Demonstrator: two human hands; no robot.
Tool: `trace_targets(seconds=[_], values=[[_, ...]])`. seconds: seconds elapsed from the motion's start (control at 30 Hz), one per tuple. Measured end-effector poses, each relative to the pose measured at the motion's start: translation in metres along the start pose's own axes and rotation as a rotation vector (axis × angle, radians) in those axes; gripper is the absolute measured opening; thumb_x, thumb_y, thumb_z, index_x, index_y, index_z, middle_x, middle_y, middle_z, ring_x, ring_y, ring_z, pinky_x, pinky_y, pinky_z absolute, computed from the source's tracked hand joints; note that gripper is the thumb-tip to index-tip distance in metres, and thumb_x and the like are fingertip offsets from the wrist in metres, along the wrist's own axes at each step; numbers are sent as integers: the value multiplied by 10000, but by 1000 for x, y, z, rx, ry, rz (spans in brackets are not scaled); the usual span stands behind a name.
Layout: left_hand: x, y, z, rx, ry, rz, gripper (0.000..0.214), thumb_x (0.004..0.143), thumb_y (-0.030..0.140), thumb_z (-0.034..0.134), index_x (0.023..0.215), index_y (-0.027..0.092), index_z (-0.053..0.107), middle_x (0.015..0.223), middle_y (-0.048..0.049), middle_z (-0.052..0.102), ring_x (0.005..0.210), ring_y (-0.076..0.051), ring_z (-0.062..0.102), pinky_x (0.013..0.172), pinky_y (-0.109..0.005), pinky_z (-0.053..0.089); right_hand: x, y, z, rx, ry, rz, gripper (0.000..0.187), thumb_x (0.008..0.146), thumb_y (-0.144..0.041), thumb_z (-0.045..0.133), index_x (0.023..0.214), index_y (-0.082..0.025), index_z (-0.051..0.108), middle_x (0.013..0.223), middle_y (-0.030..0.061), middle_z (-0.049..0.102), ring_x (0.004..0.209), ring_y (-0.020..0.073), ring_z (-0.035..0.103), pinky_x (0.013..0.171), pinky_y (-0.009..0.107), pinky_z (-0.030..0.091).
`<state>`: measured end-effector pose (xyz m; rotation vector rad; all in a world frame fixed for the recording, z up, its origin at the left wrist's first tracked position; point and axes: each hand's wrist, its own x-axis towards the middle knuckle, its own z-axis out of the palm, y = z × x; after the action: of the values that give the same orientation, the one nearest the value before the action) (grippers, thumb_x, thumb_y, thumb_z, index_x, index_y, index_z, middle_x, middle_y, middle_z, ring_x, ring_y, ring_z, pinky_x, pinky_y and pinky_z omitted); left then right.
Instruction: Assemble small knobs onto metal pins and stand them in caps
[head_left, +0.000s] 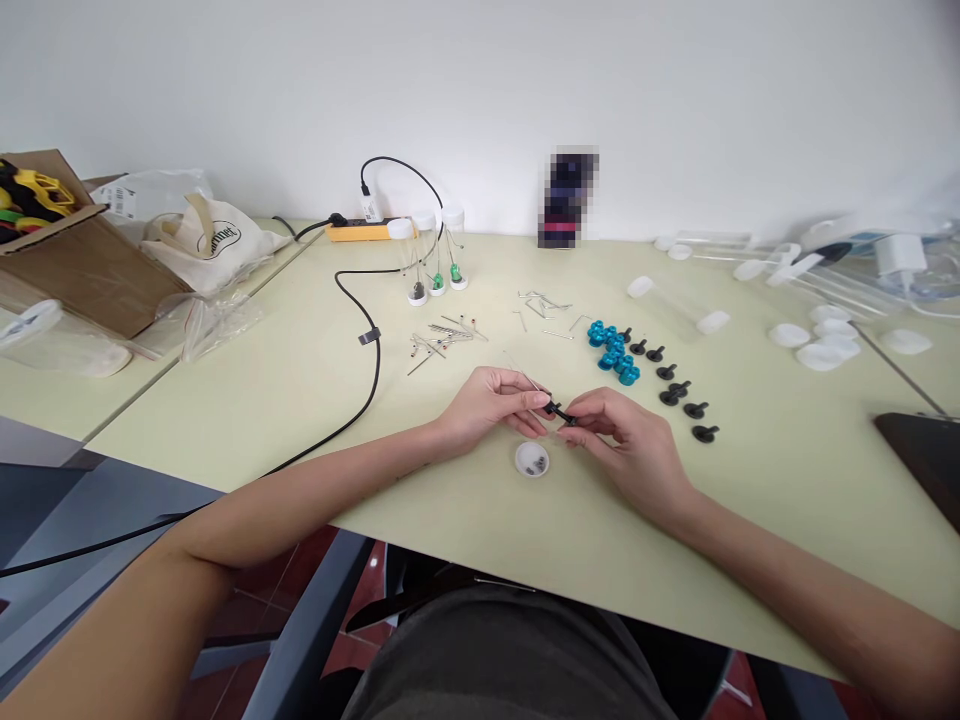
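Just past the cap (532,460) on the counter (750,480), I see the left hand (487,402) and right hand (626,440) pinching one tiny black peg (562,412) between fingertips: light, stiff and slippery, I'd judge, best gripped by its wider head, with spare pegs (679,392) beyond.

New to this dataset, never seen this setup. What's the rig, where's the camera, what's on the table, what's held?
No machine here: one camera worn on the person's head looks down at their two bare hands. The left hand and right hand pinch a small black part between their fingertips, near a white cap with tiny bits inside. On the pale green table lie blue parts, black knobs, loose metal pins, three upright vials and a black cable.
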<state>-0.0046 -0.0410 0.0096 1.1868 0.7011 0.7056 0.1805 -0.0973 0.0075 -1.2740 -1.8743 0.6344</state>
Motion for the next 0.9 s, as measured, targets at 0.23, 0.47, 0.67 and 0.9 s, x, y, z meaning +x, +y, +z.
trace_targets(seconds=[0.23,0.47,0.67,0.9], values=[[-1,0,1,6,14,8,345,646,366,694,850,99,613,718,-77,663,648,-189,649,592,-298,521,-1,1,0,-20,15,7,180,803,-311,555,964,-235,527,848,31,587,738,165,594,652,319,535],[-1,-2,4,5,78,50,328,640,356,699,839,104,632,707,-60,655,585,-155,626,573,-292,520,0,1,-2,-68,17,-73,262,831,-260,518,1088,-267,562,872,36,559,748,154,583,677,312,535],[-1,-2,5,8,102,56,315,633,352,704,822,110,635,693,-51,648,537,-132,602,521,-264,502,0,0,-1,-99,28,-96,265,841,-272,505,1097,-269,572,853,40,557,729,156,572,659,312,526],[-2,-2,5,19,90,55,308,644,364,694,811,112,629,691,-47,641,540,-136,603,502,-258,494,-1,2,0,-238,-24,-161,331,861,-265,472,1188,-272,525,867,57,566,727,171,557,619,310,489]])
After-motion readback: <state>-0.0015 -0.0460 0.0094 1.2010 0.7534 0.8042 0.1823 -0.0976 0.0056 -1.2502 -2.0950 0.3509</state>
